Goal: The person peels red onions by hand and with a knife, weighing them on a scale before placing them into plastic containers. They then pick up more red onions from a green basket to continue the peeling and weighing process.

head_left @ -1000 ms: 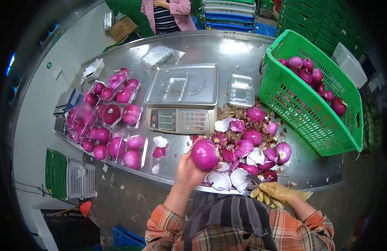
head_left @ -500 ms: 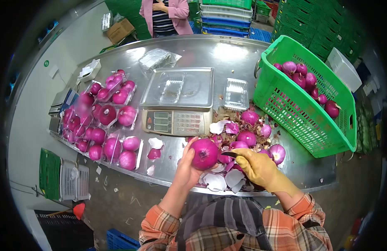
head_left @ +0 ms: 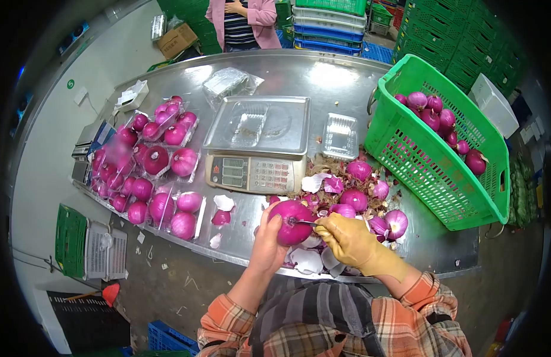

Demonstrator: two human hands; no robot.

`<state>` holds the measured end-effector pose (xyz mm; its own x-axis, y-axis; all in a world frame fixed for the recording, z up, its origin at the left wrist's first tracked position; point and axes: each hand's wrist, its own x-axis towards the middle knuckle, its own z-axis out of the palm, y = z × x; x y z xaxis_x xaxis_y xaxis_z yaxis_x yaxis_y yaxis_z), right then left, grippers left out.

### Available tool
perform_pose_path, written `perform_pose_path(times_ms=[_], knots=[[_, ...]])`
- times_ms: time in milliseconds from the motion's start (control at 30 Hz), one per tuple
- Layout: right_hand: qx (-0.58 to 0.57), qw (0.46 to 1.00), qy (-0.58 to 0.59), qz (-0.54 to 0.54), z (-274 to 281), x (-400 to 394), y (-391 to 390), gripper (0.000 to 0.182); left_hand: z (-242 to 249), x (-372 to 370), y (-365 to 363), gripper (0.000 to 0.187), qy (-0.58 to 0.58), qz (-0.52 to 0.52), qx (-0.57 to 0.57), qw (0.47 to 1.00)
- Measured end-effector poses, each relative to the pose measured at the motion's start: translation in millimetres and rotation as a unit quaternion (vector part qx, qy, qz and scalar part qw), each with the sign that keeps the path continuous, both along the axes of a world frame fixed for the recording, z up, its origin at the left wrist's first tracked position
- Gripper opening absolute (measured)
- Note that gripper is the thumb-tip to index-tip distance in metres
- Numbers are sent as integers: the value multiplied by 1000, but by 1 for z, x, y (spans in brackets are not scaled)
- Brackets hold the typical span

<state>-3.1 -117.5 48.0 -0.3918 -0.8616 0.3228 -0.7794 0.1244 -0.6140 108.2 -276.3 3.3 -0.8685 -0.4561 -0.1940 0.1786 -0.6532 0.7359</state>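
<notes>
My left hand (head_left: 267,244) is wrapped round a large red onion (head_left: 290,232), holding it up over the near edge of the steel table. In a yellow glove, my right hand (head_left: 348,239) grips a small knife (head_left: 307,223); its handle is hidden in the fist. The blade's tip touches the root end of the onion. Under and beyond my hands lie loose red onions (head_left: 353,200), dry brown skins and pale peelings (head_left: 306,260). A weighing scale (head_left: 256,172) with a clear tray (head_left: 249,130) on its plate stands just beyond.
Packed onions in clear trays (head_left: 183,162) crowd the table's left side. A green crate (head_left: 440,143) holding onions leans at the right. Another clear tray (head_left: 340,136) lies beside the scale, and a plastic bag (head_left: 230,83) behind it. A person in a pink jacket (head_left: 263,22) stands across the table.
My right hand has moved left, bringing the knife from beside the onion onto its root end. The onion has turned slightly in my left hand. The whole view has shifted a little.
</notes>
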Motion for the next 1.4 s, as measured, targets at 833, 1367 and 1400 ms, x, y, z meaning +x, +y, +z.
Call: perform_pose_path(times_ms=[833, 1367, 1400], knots=[[54, 990, -124, -44, 17, -5, -22, 37, 9, -1, 3, 46, 7, 67, -50, 997], [146, 965, -216, -23, 17, -4, -16, 48, 17, 0, 6, 48, -2, 28, -41, 999], [138, 969, -201, -24, 17, -6, -15, 48, 21, 0, 3, 50, 10, 19, -29, 999]])
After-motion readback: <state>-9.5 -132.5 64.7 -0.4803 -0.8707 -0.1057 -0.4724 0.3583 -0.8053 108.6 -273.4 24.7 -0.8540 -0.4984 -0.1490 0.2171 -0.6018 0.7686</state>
